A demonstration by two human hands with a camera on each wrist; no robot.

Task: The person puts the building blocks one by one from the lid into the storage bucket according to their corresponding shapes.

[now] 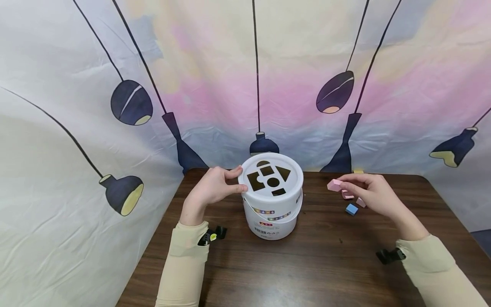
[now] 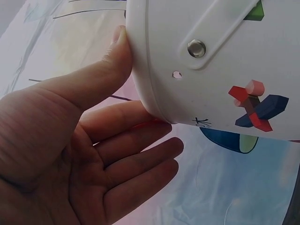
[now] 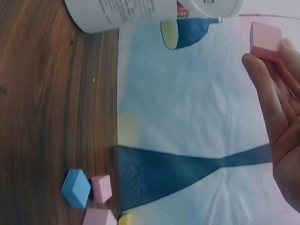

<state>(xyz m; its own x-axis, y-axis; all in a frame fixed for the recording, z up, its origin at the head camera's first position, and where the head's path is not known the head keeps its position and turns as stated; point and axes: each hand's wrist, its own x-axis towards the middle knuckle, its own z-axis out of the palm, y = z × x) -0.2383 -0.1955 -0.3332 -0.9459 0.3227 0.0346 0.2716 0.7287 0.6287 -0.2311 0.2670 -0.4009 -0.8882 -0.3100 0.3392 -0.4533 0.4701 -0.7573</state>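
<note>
In the head view, the pink block (image 1: 334, 185) is pinched between thumb and fingertips, at nine o'clock from the right hand (image 1: 370, 192). Its free end points toward nine, where the white lid (image 1: 278, 175) lies well apart; no long axis is clear. The left hand (image 1: 213, 186), loosely spread, touches the lid's nine-o'clock edge.

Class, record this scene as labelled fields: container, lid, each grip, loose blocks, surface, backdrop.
Container: round white plastic bucket, upright
Lid: round white lid with shaped openings, on the bucket
Left grip: touching the lid's rim
Right grip: pinching a flat-faced pink block above the table
Loose blocks: one blue block, two pink blocks, one yellow block
Surface: dark-brown wood-grain table
Backdrop: pastel lamp-print cloth
</note>
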